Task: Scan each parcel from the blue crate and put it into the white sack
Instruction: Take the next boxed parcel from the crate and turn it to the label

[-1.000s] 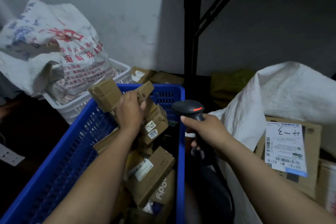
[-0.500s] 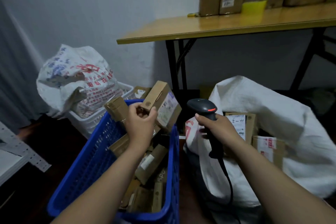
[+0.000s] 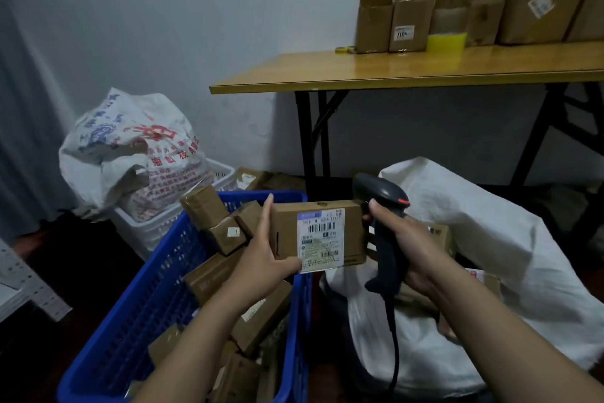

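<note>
Left hand [image 3: 261, 255] grips a parcel [image 3: 318, 232] lengthwise, label up, just left of the scanner [image 3: 384, 226] gripped by the right hand [image 3: 411, 249].

The parcel [image 3: 318, 234] is clear of the crate [image 3: 147, 298] now. A second ago the left hand [image 3: 261, 258] was gripping it down among the boxes, then held it tilted above the rim. Now that hand holds it level, label to the camera, between crate and sack [image 3: 490, 239]. The right hand [image 3: 411, 249] has brought the scanner [image 3: 382, 196] in, its head just behind the parcel's right end. The view has risen, showing the table [image 3: 392, 70] top.
</note>
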